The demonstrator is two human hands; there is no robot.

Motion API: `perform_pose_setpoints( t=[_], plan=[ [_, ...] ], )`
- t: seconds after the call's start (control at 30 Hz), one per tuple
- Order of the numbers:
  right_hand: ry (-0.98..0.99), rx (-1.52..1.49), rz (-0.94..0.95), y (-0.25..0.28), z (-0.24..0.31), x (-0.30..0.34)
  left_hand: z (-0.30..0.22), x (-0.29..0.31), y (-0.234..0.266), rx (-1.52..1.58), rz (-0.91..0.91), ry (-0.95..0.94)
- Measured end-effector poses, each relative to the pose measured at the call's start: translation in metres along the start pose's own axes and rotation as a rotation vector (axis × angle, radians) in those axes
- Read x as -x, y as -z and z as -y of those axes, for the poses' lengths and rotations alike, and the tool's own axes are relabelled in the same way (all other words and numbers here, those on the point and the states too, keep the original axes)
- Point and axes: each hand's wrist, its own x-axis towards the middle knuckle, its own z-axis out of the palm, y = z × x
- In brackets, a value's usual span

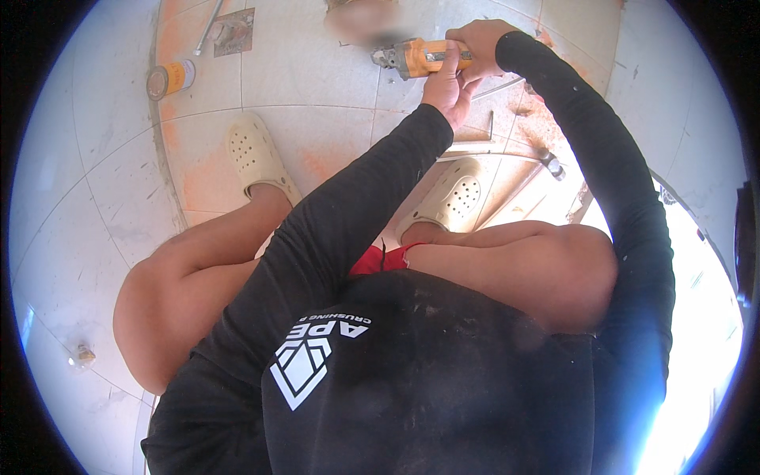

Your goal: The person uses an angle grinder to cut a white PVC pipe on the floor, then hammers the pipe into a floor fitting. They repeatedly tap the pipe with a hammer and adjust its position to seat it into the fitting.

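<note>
A yellow-orange angle grinder (423,58) is held in both my hands above the tiled floor, its dark metal head pointing left. From below, my left hand (449,91) grips the body, with the thumb along its side. My right hand (481,41) is closed round the rear end. Left of the grinder head, a brownish rounded patch (362,17) shows at the top edge; it is blurred, and I cannot tell what it is. The grinder's disc is too blurred to make out.
A yellow can (171,80) lies on its side at the left, near a square cutout (233,33) in the tiles. A hammer (551,163) lies right of my cream clog (455,196). My other clog (257,152) stands further left. Orange dust marks the floor (317,162).
</note>
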Motion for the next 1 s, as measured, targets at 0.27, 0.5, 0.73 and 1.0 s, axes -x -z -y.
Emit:
perform_pose_setpoints(
  t=[0.27, 0.5, 0.73, 1.0],
  plan=[
    [0.000, -0.001, 0.003, -0.002, -0.003, -0.003, -0.001, -0.003, 0.001, 0.005, 0.012, 0.006],
    [-0.004, 0.014, -0.009, -0.006, -0.009, -0.009, -0.002, -0.009, -0.001, 0.019, 0.003, -0.001],
    [0.007, 0.039, -0.048, -0.003, -0.005, -0.007, -0.003, -0.005, -0.003, -0.006, -0.013, 0.006],
    [-0.105, -0.283, -0.216, -0.009, 0.028, 0.026, -0.029, 0.018, 0.000, -0.394, 0.014, -0.154]
  ],
)
